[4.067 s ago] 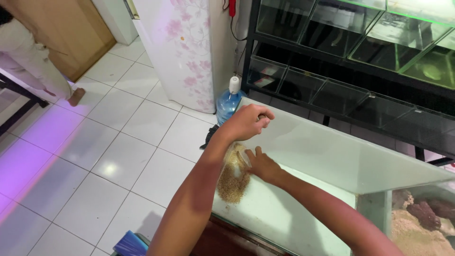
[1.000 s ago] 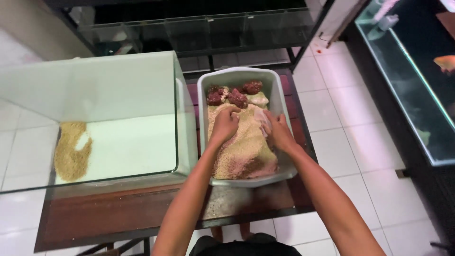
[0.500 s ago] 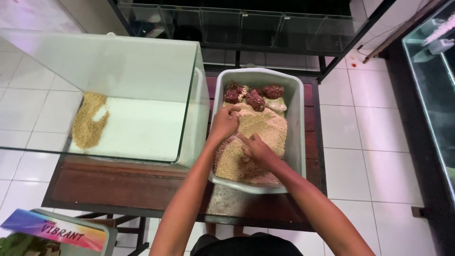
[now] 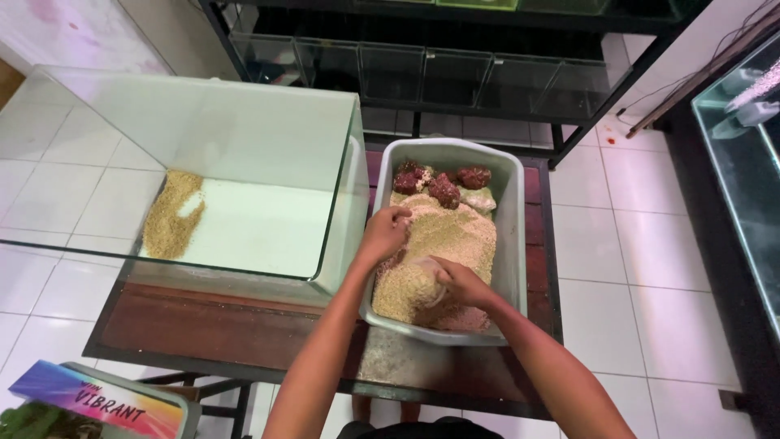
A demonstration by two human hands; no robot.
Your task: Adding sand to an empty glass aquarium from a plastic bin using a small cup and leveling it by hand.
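Grainy tan gravel (image 4: 443, 244); smooth grey plastic tub (image 4: 510, 236); clear glass tank (image 4: 244, 122).

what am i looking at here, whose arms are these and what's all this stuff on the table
The picture comes from a camera worn on a person's head, looking down, so the two bare arms are that person's own. On a dark brown wooden table stands a grey plastic tub filled with tan gravel and a few dark red rocks at its far end. Both hands are in the gravel: the left hand rests on top, the right hand scoops some up. Beside the tub is a clear glass tank with a small gravel pile inside.
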